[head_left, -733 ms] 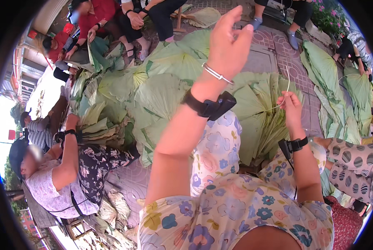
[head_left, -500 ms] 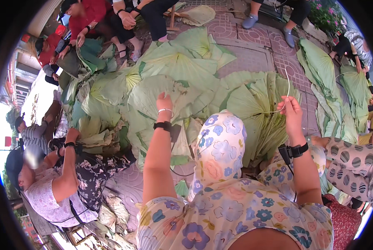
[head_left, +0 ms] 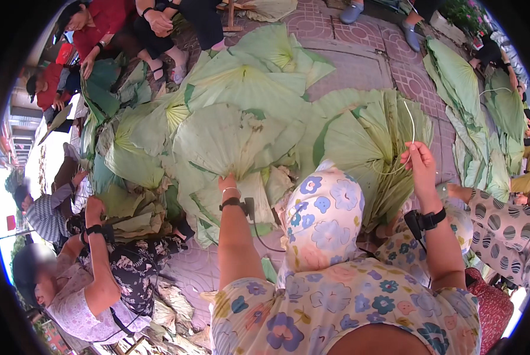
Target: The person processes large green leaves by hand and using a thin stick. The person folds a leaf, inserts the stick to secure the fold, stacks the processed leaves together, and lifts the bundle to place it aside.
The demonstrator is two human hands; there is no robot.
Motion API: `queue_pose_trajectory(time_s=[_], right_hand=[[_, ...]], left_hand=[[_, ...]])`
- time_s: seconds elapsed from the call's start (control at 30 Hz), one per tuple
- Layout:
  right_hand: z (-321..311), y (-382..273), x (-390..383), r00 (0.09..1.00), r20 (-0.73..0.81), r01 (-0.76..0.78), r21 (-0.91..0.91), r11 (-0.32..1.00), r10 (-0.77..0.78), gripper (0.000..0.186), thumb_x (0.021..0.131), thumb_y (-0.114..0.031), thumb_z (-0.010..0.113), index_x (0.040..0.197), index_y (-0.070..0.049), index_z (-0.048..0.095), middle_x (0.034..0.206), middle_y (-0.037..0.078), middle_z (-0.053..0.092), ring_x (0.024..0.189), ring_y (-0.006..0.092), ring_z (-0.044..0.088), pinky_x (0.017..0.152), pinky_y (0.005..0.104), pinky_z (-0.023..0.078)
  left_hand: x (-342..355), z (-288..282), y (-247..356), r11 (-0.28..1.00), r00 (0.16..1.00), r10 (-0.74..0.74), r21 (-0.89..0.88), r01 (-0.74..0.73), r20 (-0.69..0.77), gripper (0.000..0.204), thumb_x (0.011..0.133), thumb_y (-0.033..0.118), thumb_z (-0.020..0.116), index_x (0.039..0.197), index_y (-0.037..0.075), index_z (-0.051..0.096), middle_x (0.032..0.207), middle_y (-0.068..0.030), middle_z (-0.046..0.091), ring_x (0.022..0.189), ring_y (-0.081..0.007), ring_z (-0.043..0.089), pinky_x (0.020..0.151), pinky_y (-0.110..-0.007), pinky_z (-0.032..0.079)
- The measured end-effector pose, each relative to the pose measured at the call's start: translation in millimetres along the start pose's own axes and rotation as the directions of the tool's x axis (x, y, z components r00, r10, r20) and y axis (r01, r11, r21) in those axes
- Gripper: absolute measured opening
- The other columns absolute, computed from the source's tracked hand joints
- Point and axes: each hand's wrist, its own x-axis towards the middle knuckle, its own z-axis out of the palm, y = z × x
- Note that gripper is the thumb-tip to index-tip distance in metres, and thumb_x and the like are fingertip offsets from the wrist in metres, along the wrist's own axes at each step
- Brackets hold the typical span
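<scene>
My R grip (head_left: 419, 163): thumb + fingers pinching white cord (head_left: 412, 121); free end pts up, long axis approx. vert., lower part curves L to leaf bundle (head_left: 389, 139). My L grip (head_left: 228, 184): at near edge of lg. leaf (head_left: 214, 139), can't tell if pinching; leaf fans away. Bare paving (head_left: 351, 71) beyond bundle. Far R: pale planter (head_left: 445, 26) w/ flowering plant (head_left: 461, 15).

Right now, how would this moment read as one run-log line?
left hand: at lower edge of large leaf, grip unclear | right hand: pinching white strand | beside right hand: fanned leaf stack
</scene>
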Motion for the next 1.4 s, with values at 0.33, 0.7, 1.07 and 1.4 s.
queue_pose_trajectory(time_s=[0.33, 0.7, 1.07, 1.4], right_hand=[[30.5, -14.6, -1.6, 0.98, 0.194, 0.03, 0.107, 0.994, -0.05, 0.017, 0.092, -0.016, 0.055, 0.097, -0.002, 0.063, 0.086, -0.001, 0.063, 0.073, 0.0057, 0.056, 0.062, 0.0194, 0.044], [17.0, -21.3, -13.7, 0.954, 0.205, 0.184, 0.169, 0.968, -0.217, 0.013, 0.086, -0.008, 0.06, 0.097, -0.001, 0.064, 0.076, -0.003, 0.055, 0.07, 0.0039, 0.051, 0.062, 0.0211, 0.041], [-3.4, -37.3, -25.9, 0.872, 0.137, 0.482, -0.068, 0.874, -0.47, 0.016, 0.082, -0.02, 0.062, 0.088, -0.006, 0.066, 0.077, 0.008, 0.059, 0.066, 0.0221, 0.056, 0.063, 0.0332, 0.046], [-7.0, -41.2, -28.7, 0.895, 0.105, 0.447, -0.219, 0.867, -0.434, 0.013, 0.078, -0.019, 0.061, 0.083, -0.009, 0.067, 0.078, 0.009, 0.063, 0.071, 0.0285, 0.06, 0.062, 0.0388, 0.047]], left_hand=[[-50.9, -24.7, 137.7, 0.893, 0.79, 0.45, -0.237, -0.384, 0.416, 0.028, 0.085, 0.009, 0.058, 0.114, 0.011, 0.054, 0.092, -0.0065, 0.062, 0.08, -0.019, 0.062, 0.061, -0.033, 0.052], [-233.6, 7.4, 352.7, 0.903, 0.313, 0.396, -0.304, -0.304, 0.863, 0.021, 0.082, -0.002, 0.055, 0.1, 0.008, 0.059, 0.097, -0.0046, 0.064, 0.09, -0.0184, 0.061, 0.079, -0.036, 0.05], [-378.1, 54.6, 379.8, 0.718, 0.136, 0.533, -0.361, -0.595, 0.835, 0.025, 0.088, -0.001, 0.049, 0.112, 0.0, 0.057, 0.104, -0.007, 0.065, 0.089, -0.0135, 0.061, 0.082, -0.027, 0.046], [-422.6, 56.8, 337.7, 0.473, 0.051, 0.697, -0.405, -0.782, 0.715, 0.023, 0.09, 0.003, 0.05, 0.112, -0.002, 0.056, 0.101, -0.0012, 0.061, 0.09, -0.0067, 0.052, 0.081, -0.022, 0.041]])
